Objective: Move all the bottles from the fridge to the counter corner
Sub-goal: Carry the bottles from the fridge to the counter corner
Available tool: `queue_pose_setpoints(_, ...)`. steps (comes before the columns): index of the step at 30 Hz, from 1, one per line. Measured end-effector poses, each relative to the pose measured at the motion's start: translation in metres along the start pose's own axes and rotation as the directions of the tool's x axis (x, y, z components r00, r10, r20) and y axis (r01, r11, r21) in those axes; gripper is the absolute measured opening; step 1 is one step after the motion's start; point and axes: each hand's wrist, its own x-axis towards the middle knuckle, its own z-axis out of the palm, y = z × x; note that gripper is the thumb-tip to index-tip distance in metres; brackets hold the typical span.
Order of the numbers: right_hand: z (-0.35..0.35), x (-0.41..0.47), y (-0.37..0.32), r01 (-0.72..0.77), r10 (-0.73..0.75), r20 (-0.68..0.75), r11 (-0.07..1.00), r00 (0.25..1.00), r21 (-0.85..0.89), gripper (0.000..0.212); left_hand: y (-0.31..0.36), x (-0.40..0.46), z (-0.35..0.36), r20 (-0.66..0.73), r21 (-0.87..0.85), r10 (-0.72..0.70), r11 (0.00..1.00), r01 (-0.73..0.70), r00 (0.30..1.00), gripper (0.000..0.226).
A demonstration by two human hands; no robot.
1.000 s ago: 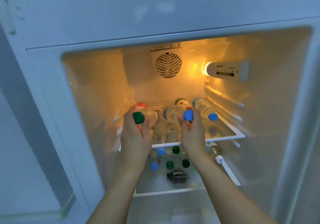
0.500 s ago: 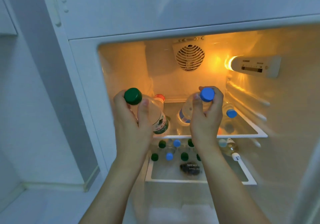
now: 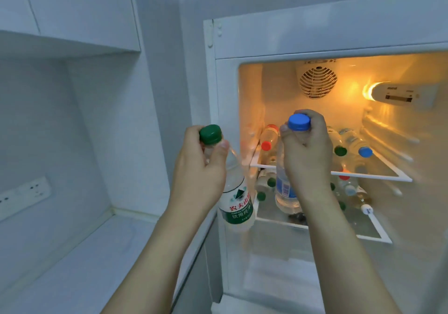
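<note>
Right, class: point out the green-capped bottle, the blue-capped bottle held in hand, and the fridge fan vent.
green-capped bottle [image 3: 238, 208]: head view, label.
blue-capped bottle [image 3: 299, 122]: head view, cap.
fan vent [image 3: 318, 82]: head view, grille centre.

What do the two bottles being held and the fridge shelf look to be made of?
Green-capped bottle and blue-capped bottle: clear, thin plastic, apparently; see-through walls, printed labels, ribbed caps. Upper fridge shelf: probably glass with a white plastic rim; lower bottles show through it.

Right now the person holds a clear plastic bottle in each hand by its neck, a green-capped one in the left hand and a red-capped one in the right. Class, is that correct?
Not quite. The head view shows the right hand holding a blue-capped clear plastic bottle, not red-capped. The left hand does hold the green-capped clear plastic bottle.
</note>
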Motion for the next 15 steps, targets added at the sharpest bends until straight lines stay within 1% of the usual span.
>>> queue_pose_setpoints(4,0.015,-0.061,-0.031,-0.082,0.077,0.167,0.996,0.983,0.024,0.024,0.001,-0.042,-0.067,-0.004,0.135,-0.072,0.988,0.072,0.997,0.012)
queue_pose_setpoints(8,0.036,-0.124,-0.061,-0.154,0.118,0.273,0.982,0.955,0.114,0.022,0.005,-0.083,-0.128,-0.026,0.265,-0.122,0.956,0.125,0.992,0.013)
queue_pose_setpoints(12,0.058,-0.194,-0.098,-0.217,0.146,0.382,0.964,0.913,0.152,0.021,0.008,-0.129,-0.204,-0.099,0.353,-0.187,0.912,0.21,0.977,0.015)
queue_pose_setpoints(15,0.075,-0.248,-0.132,-0.277,0.153,0.486,0.941,0.86,0.195,0.02,0.012,-0.168,-0.265,-0.166,0.408,-0.208,0.876,0.259,0.964,0.014)
